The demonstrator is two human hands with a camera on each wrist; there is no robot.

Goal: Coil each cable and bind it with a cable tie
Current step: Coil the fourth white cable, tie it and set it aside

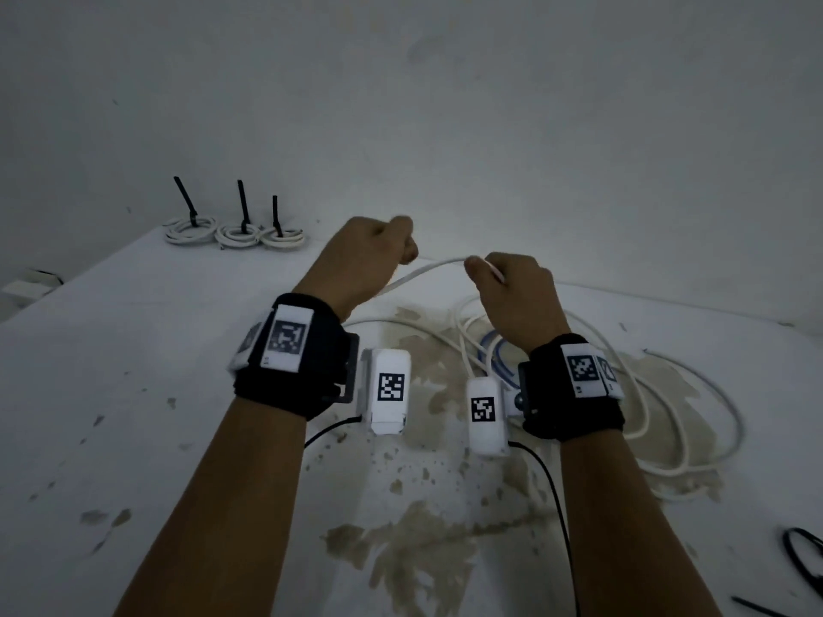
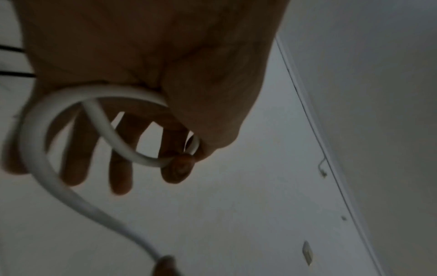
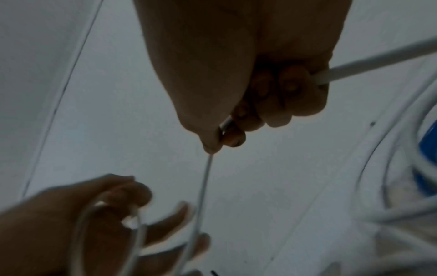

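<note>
Left hand [image 1: 372,253] raised above the table [image 1: 133,349]: thumb and forefinger [image 2: 176,168] pinched a small loop of the white cable [image 2: 35,134]; the other three fingers hung nearly straight and spread behind the loop, not gripping

The loop sat against the left palm, roughly one turn, its tail dropping down and away from the fingers toward the right hand

Right hand [image 1: 512,291], just right of the left: all fingers [image 3: 293,87] curled tight round the same cable, thumb and forefinger nipping it where it left the fist

Between the hands the cable ran as a short, slightly arched span, long axis left to right; behind the right fist it trailed down to the table

Loose cable slack [image 1: 645,394] lay in wide, untidy loops on the table below and to the right of the right hand

Three coiled cables [image 1: 236,233], each with a black tie [image 1: 242,204] standing upright, sat in a row at the table's far edge, well left of the left hand

Loose black ties [image 1: 801,558] lay at the table's near right corner
</note>
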